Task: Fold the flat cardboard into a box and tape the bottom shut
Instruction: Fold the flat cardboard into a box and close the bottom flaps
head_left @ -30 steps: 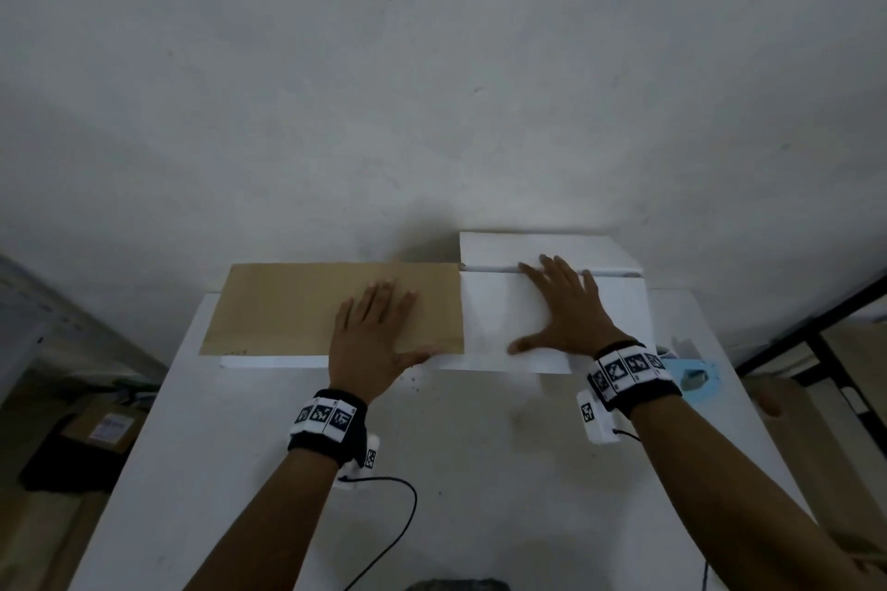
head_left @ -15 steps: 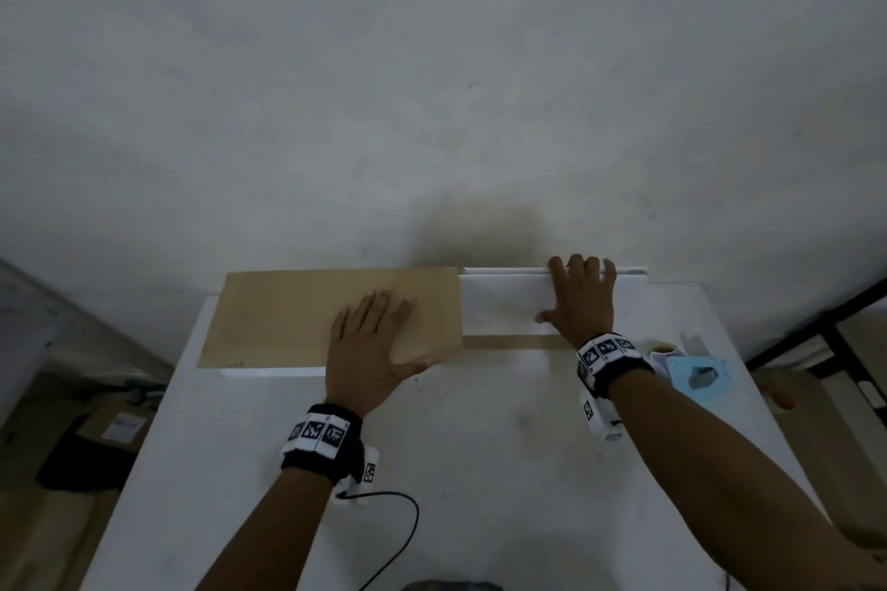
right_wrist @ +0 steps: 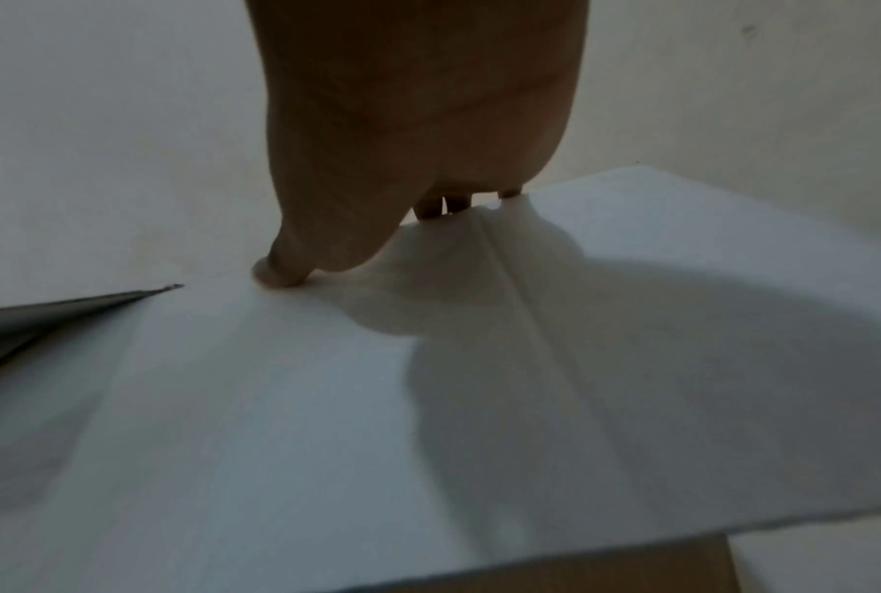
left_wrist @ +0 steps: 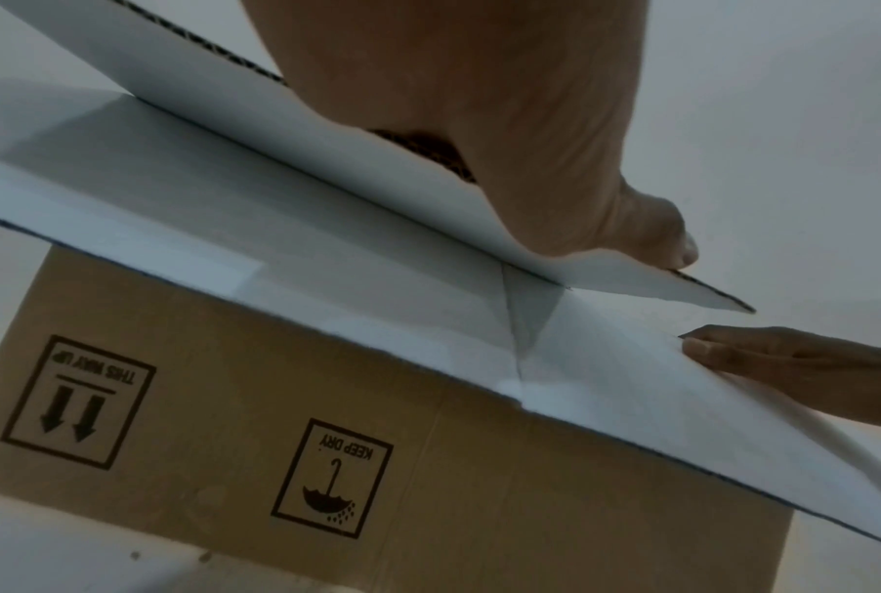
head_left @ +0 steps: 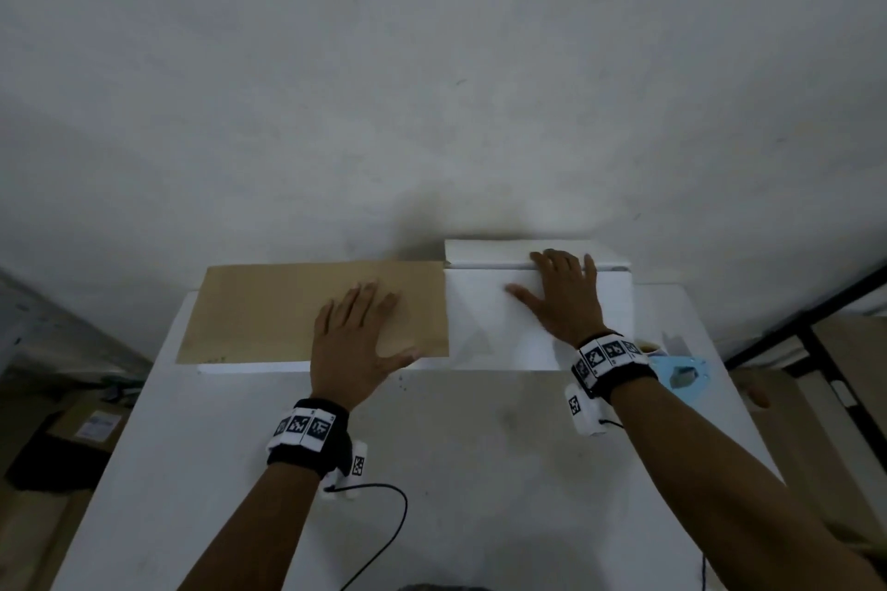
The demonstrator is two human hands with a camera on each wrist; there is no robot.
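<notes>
The cardboard box (head_left: pixel 312 312) stands at the table's far edge, one brown flap lying flat on the left and a white flap (head_left: pixel 485 317) on the right. My left hand (head_left: pixel 360 341) presses flat on the brown flap, fingers spread. My right hand (head_left: pixel 561 298) lies flat on the white flap, with its fingertips at the crease of a narrow back flap (head_left: pixel 485 253) against the wall. The left wrist view shows the box's brown side (left_wrist: pixel 327 461) with printed symbols under the white flaps (left_wrist: pixel 327 281). In the right wrist view my right hand (right_wrist: pixel 418 120) presses on the white flap (right_wrist: pixel 327 381).
A blue tape dispenser (head_left: pixel 681 372) lies on the white table (head_left: pixel 480 446), right of my right wrist. A black cable (head_left: pixel 384 518) trails from my left wrist. The wall stands right behind the box. Brown boxes sit on the floor at the left.
Half a second ago my right hand had pushed the white flap toward the wall; the flap now lies wide and flat again. My left hand has stayed on the brown flap.
</notes>
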